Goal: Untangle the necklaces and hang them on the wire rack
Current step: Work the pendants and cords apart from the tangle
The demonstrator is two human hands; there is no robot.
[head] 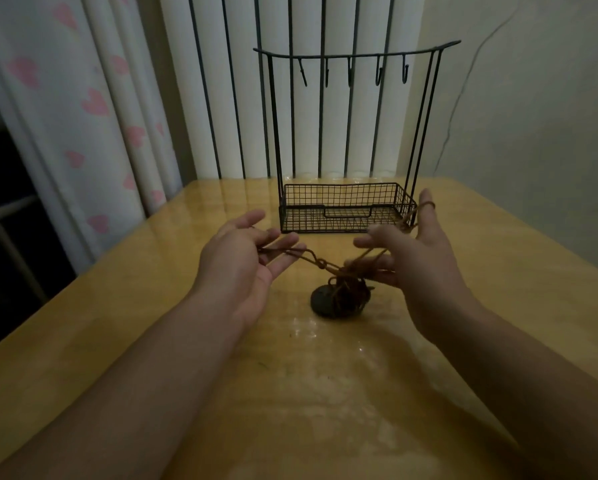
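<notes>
Brown cord necklaces (320,264) are stretched between my hands above the table, knotted together in the middle. The tangle (347,291) hangs down onto a dark round pendant (321,303) lying on the table. My left hand (242,258) is palm-up at the left and pinches one cord loop between its fingers. My right hand (415,251) is spread wide, with a cord looped round the thumb and running across its fingers. The black wire rack (346,57) stands behind my hands, its several hooks bare.
The rack's mesh basket (290,206) sits on the glossy wooden table (325,393), just beyond my fingers. White and heart-print curtains hang behind and at the left. A wall is at the right. The table's left edge drops off near a dark gap.
</notes>
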